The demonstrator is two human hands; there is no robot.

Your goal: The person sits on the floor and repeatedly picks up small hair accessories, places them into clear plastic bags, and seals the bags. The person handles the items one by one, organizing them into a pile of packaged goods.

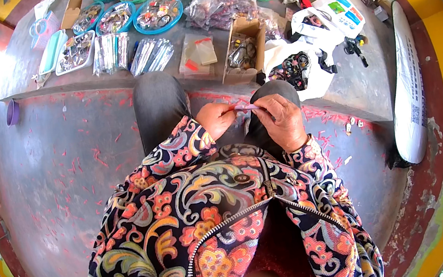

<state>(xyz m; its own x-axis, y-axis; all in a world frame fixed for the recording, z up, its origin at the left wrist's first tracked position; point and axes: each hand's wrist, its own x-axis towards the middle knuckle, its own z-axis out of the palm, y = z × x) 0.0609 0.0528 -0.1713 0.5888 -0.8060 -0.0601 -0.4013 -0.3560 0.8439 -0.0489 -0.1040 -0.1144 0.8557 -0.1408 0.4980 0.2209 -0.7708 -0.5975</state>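
Note:
Above my lap, both hands hold a thin pinkish-purple strip-like piece (246, 107), stretched level between them; its exact kind is too small to tell. My left hand (215, 121) pinches its left end with closed fingers. Thumb and fingertips of my right hand (283, 120) close on the other end, just over my right knee (274, 89). An open cardboard box (249, 74) with metal and dark pieces in it stands beyond the hands. To its right a white plastic bag (319, 81) lies spread, with dark and coloured small items (293, 70) in it.
On the raised ledge stand several blue and green round baskets (159, 30) of small items, a white tray (58, 67), bundles in clear sleeves (152, 56) and a heap of plastic bags (218, 4). Pink scraps (99, 155) litter the floor. A long white package (407, 99) leans at right.

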